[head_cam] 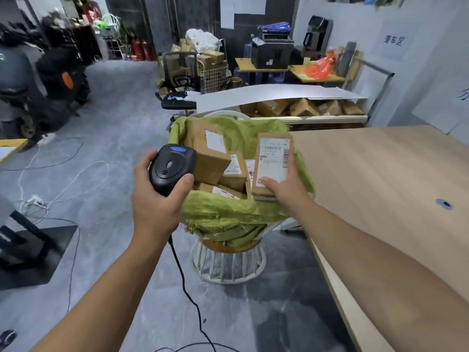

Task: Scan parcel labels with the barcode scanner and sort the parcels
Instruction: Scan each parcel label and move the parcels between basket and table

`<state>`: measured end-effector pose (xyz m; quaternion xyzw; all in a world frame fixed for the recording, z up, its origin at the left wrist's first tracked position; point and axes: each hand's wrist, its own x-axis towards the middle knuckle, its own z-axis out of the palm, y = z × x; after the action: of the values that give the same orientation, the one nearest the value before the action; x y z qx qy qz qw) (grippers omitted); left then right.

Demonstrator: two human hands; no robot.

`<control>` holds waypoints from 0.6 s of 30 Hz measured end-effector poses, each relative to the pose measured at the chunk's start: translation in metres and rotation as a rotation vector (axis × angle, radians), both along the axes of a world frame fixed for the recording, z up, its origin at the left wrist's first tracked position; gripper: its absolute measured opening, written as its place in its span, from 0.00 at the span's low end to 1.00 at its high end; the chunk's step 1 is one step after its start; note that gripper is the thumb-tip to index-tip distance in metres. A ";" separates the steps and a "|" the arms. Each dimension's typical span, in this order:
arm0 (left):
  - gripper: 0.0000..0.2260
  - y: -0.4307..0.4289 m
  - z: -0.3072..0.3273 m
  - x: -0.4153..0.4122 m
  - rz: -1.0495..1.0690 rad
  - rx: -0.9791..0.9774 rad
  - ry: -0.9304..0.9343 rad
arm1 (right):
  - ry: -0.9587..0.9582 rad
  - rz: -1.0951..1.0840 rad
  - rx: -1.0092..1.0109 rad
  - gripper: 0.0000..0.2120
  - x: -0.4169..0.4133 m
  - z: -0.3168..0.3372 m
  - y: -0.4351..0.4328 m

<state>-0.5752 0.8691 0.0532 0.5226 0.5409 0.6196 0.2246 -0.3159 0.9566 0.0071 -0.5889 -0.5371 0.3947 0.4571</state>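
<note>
We hold our hands apart over a green-lined basket (228, 214) of parcels (210, 161), which stands on the floor just beside the counter's (380, 174) left edge. Our left hand (157, 199) grips the black barcode scanner (171, 168). Our right hand (284, 184) clasps a labelled parcel (272, 158) at the basket's right rim, label facing us.
</note>
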 end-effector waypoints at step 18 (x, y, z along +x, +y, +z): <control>0.32 0.187 -0.020 0.004 0.130 -0.103 0.040 | 0.208 0.121 -0.229 0.49 -0.018 -0.075 0.230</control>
<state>-0.5708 1.0561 0.0332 0.4861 0.6094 0.5937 0.1997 -0.3342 1.1865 -0.0683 -0.5596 -0.4729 0.5392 0.4154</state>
